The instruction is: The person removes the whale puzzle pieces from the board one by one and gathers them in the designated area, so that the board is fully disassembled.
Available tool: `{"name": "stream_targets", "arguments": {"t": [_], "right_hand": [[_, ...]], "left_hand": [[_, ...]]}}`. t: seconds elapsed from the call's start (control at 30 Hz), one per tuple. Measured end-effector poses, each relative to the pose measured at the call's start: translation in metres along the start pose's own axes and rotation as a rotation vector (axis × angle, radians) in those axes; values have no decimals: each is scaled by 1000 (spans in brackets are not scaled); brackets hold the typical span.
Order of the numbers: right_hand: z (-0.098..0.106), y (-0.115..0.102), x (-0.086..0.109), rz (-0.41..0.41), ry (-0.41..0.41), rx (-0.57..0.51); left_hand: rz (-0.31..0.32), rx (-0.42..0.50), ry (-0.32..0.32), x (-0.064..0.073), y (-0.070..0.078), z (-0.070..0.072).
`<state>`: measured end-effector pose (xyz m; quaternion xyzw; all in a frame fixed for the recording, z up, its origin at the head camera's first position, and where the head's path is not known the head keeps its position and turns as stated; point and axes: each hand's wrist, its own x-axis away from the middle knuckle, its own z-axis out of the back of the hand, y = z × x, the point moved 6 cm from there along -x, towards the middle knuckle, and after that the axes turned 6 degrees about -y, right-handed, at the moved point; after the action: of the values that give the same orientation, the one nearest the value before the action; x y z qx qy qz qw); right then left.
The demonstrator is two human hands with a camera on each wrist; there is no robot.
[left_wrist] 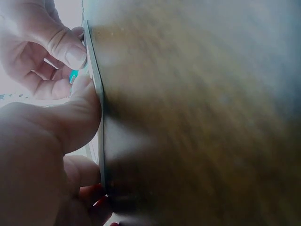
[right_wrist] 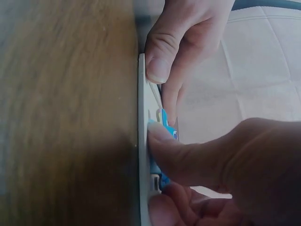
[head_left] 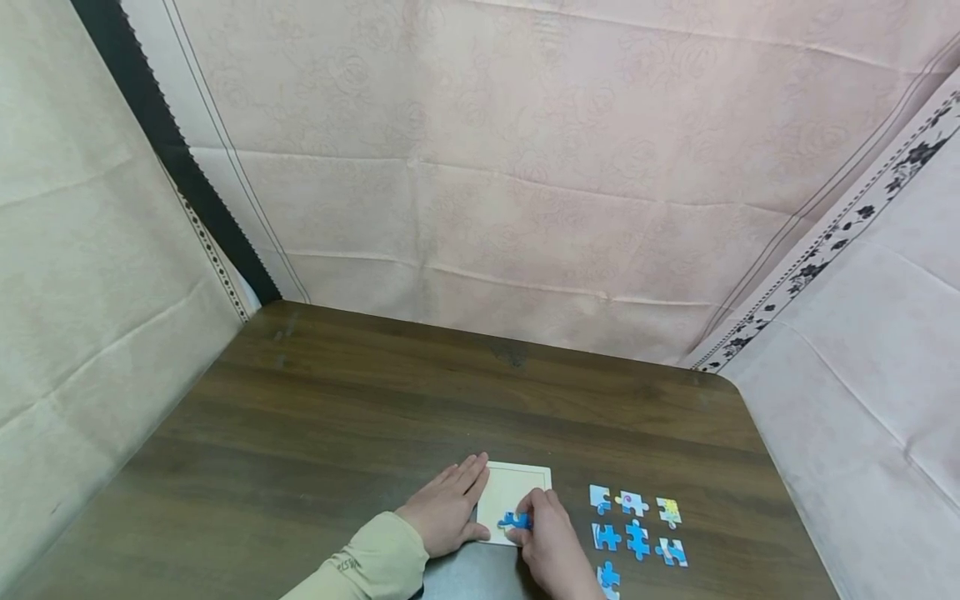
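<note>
A small cream puzzle board [head_left: 517,477] lies near the front of the wooden table. My left hand [head_left: 448,508] rests on its left side, fingers stretched out along the edge and thumb at the near corner. Over the board's lower part, my right hand [head_left: 551,542] pinches a blue jigsaw piece [head_left: 512,521] between thumb and fingers. In the right wrist view, this blue piece [right_wrist: 169,129] sits at the board's face, partly hidden by the right thumb [right_wrist: 164,141]. The left wrist view shows the left thumb [left_wrist: 84,108] on the board's rim.
Right of the board, several loose jigsaw pieces [head_left: 637,540] lie in rough rows, mostly blue with white, one yellowish piece [head_left: 669,510] among them. The brown table [head_left: 337,400] extends to the back and left. Pale cloth [head_left: 525,167] hangs behind it and at both sides.
</note>
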<state>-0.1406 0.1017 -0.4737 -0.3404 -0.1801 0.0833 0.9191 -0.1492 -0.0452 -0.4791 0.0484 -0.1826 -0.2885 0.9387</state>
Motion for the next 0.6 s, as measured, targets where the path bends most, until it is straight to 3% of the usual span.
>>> {"name": "stream_targets", "arguments": {"t": [0.2,0.37,0.6], "right_hand": [[1,-1,5,-7,44,33],[4,-2,9,1,129,94],[7,-3,13,87,153,-22]], "left_hand": [[2,8,-6,1,1,-1],[-5,-10,11,0,0,-1],[-28,-24,51,2,1,2]]}}
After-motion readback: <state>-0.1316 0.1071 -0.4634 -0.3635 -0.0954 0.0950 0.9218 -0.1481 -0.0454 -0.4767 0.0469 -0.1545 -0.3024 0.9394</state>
